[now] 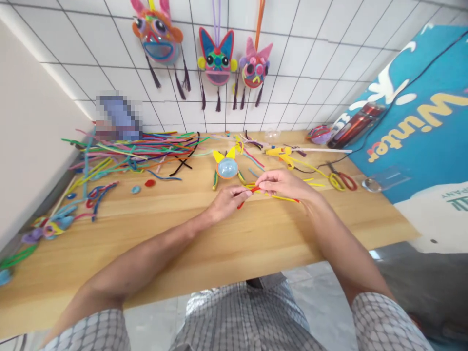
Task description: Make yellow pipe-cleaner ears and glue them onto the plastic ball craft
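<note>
Both hands meet near the middle of the table, pinching red and yellow pipe cleaners (pixel 255 189). My left hand (pixel 231 201) is closed on the red end, part of which pokes out below the fingers. Thumb and fingertips of my right hand (pixel 276 185) grip the same bundle from the other side, and yellow lengths (pixel 281 197) trail out beneath that hand. Just beyond my left hand sits a clear plastic ball (pixel 227 168) with an orange rim, yellow pointed ears and green-and-yellow strips at its sides.
Loose pipe cleaners (pixel 146 151) pile up at the back left. A yellow glue gun (pixel 280 152), scissors (pixel 342 180) and a red thermos (pixel 358 124) lie to the right. Decorated face ornaments (pixel 218 63) hang on the tiled wall. A half-made piece (pixel 54 226) lies far left.
</note>
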Demonstrator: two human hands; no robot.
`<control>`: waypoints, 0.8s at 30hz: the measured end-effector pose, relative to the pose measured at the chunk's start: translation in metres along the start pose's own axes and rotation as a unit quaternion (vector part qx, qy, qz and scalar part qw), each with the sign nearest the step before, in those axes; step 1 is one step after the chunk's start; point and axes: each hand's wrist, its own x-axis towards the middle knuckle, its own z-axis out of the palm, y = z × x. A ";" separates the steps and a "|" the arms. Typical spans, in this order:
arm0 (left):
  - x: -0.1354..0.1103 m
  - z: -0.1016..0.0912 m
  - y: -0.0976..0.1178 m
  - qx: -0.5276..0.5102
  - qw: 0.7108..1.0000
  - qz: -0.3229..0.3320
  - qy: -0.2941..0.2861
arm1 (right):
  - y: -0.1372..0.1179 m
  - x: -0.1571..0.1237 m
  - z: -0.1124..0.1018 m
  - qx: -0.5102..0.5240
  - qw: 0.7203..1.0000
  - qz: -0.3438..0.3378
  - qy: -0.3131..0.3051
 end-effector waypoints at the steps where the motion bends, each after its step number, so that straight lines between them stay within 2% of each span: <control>1: 0.000 0.001 0.002 -0.025 0.999 -0.016 -0.013 | -0.004 0.000 0.002 -0.007 1.000 -0.002 -0.008; 5: -0.002 0.001 0.009 -0.099 0.993 -0.048 -0.050 | -0.014 0.003 0.008 -0.013 0.999 0.001 -0.042; 9: -0.006 0.002 0.014 -0.128 0.989 -0.045 -0.063 | -0.020 0.003 0.009 -0.025 0.999 0.006 -0.037; 18: -0.006 0.007 0.011 -0.162 0.986 -0.043 -0.015 | -0.032 -0.018 -0.003 -0.076 0.997 0.020 0.000; 24: -0.007 0.007 0.009 -0.168 0.985 -0.041 -0.016 | -0.032 -0.013 0.005 -0.091 0.995 0.013 0.033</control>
